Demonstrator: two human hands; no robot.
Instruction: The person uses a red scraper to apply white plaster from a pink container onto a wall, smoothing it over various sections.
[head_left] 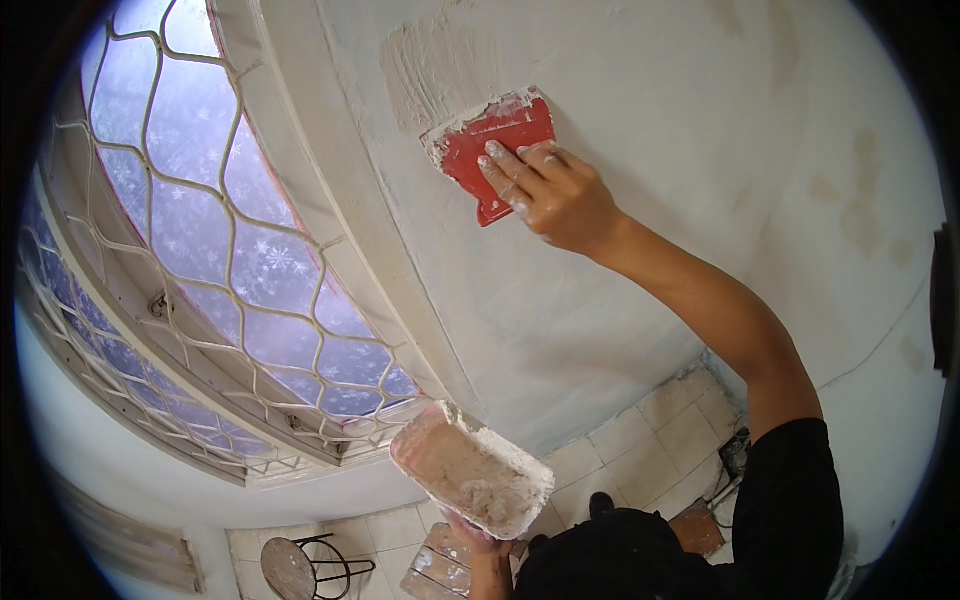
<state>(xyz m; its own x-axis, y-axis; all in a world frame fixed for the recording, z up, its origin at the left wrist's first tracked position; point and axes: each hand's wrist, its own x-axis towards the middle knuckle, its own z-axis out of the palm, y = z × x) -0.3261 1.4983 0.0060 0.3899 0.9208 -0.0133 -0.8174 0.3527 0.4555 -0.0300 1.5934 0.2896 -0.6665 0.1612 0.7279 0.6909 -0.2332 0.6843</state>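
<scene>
My right hand [560, 190] grips a red plastic putty spreader [505, 140], its fingers laid along the flat face. Pale plaster coats the spreader's upper edge, which rests against the grey-white wall [620, 100]. Just above it lies a patch of rough, ridged plaster [440, 70]. Down at the lower middle, my left hand [475, 535] holds a rectangular plaster trough [440, 460] from beneath, most of its fingers hidden. Some wet plaster sits in the trough, and dried plaster crusts its rim. White smears mark my right fingertips.
A window with a curved cream metal grille [225, 190] fills the left side, beside a raised frame [330, 160]. Below are a tiled floor [640, 450], a round stool [290, 568] and a slatted wooden surface [438, 562]. A thin cable [880, 340] runs along the right wall.
</scene>
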